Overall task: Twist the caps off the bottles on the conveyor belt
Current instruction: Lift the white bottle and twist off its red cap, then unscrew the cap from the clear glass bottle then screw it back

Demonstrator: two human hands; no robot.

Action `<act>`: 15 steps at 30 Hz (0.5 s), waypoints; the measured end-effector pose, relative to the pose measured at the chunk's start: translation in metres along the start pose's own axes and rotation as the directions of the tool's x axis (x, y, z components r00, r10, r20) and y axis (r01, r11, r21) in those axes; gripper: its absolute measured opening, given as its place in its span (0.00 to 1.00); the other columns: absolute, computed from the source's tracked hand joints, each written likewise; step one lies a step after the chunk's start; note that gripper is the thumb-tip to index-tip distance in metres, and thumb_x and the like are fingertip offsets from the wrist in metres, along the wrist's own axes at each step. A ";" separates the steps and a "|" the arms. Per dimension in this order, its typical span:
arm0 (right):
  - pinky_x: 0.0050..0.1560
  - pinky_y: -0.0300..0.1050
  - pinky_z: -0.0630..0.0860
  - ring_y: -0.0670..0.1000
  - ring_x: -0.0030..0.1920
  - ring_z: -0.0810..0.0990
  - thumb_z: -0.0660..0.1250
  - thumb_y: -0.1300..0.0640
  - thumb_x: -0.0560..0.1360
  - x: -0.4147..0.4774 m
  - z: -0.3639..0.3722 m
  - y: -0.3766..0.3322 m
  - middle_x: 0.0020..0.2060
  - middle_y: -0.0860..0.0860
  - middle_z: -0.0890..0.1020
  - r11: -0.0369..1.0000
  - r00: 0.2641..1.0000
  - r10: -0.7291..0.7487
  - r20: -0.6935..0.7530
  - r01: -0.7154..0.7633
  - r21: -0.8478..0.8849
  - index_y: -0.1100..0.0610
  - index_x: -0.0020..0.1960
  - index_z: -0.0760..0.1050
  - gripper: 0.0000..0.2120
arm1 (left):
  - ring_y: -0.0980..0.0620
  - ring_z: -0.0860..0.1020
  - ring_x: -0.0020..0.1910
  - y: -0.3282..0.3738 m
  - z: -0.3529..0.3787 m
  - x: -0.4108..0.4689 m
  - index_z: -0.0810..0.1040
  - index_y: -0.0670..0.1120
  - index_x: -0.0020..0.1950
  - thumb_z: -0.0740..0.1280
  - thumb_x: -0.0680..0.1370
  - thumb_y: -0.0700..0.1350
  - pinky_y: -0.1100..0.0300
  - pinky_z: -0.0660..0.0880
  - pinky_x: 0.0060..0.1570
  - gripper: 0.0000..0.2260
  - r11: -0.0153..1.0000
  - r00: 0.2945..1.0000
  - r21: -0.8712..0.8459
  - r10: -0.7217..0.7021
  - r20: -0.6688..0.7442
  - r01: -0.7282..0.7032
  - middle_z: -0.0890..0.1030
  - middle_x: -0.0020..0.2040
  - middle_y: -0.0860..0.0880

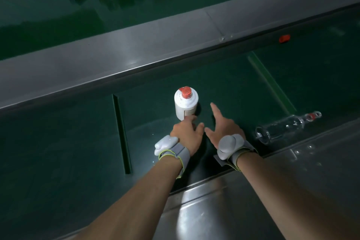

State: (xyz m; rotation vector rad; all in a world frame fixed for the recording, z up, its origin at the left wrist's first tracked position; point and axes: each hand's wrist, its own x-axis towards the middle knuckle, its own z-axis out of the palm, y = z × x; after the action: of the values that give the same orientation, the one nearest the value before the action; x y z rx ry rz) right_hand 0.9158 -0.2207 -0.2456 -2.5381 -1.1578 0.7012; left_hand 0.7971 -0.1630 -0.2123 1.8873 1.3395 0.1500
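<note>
The green conveyor belt [224,87] ran between two steel side rails [116,48], and on it were two bottles. The clear glass bottle [286,126] lay on its side near the right hand, neck pointing away, with a red collar at the neck; whether a cap remained on it could not be told. The white bottle [186,104] stood upright mid-belt with a red cap [185,91] on top. It looked glazed and stiff, probably heavy, slippery and breakable, so the body wanted a firm wrap low down and the cap a pinch around its rim.

The left hand [186,132] had fingertips at the white bottle's base, not closed around it. The right hand [222,128] hovered just beside it, fingers spread and empty. A loose red piece [284,38] lay far up the belt. Counted: two bottles, two hands, one seated cap.
</note>
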 end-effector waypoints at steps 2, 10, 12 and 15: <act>0.38 0.43 0.70 0.56 0.49 0.81 0.64 0.46 0.73 -0.016 -0.015 0.004 0.60 0.51 0.79 1.000 1.000 0.011 -0.008 -0.011 -0.018 0.37 0.74 0.43 0.39 | 0.45 0.77 0.58 0.012 -0.002 -0.011 0.74 0.51 0.66 0.65 0.77 0.51 0.53 0.73 0.58 0.18 0.999 0.999 0.015 0.042 0.027 -0.042 0.81 0.58 0.47; 0.41 0.47 0.76 0.55 0.50 0.81 0.63 0.46 0.74 -0.022 -0.048 0.045 0.62 0.49 0.78 0.998 0.999 0.008 0.032 -0.007 -0.055 0.38 0.74 0.42 0.38 | 0.45 0.77 0.59 0.048 0.029 -0.011 0.70 0.52 0.68 0.65 0.76 0.51 0.50 0.73 0.57 0.20 0.996 0.994 -0.001 0.085 0.070 -0.085 0.79 0.61 0.47; 0.40 0.47 0.76 0.55 0.50 0.81 0.62 0.45 0.75 -0.017 -0.047 0.056 0.61 0.49 0.78 0.998 0.999 -0.022 0.039 0.025 -0.060 0.39 0.74 0.42 0.37 | 0.45 0.76 0.60 0.053 0.041 -0.008 0.69 0.53 0.69 0.65 0.76 0.52 0.51 0.73 0.58 0.21 0.997 0.992 0.001 0.079 0.098 -0.079 0.79 0.62 0.46; 0.43 0.50 0.77 0.55 0.51 0.80 0.60 0.46 0.75 0.004 -0.050 0.084 0.63 0.49 0.76 0.998 0.995 -0.070 0.065 0.070 -0.001 0.39 0.75 0.43 0.36 | 0.45 0.76 0.60 0.066 0.072 0.002 0.69 0.54 0.70 0.65 0.76 0.52 0.51 0.73 0.58 0.22 0.998 0.992 0.022 0.061 0.108 -0.064 0.78 0.63 0.46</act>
State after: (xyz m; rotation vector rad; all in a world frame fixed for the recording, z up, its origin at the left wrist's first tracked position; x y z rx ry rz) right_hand 0.9973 -0.2739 -0.2401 -2.4811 -1.2640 0.7701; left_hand 0.8841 -0.2074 -0.2183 1.9317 1.2159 0.0621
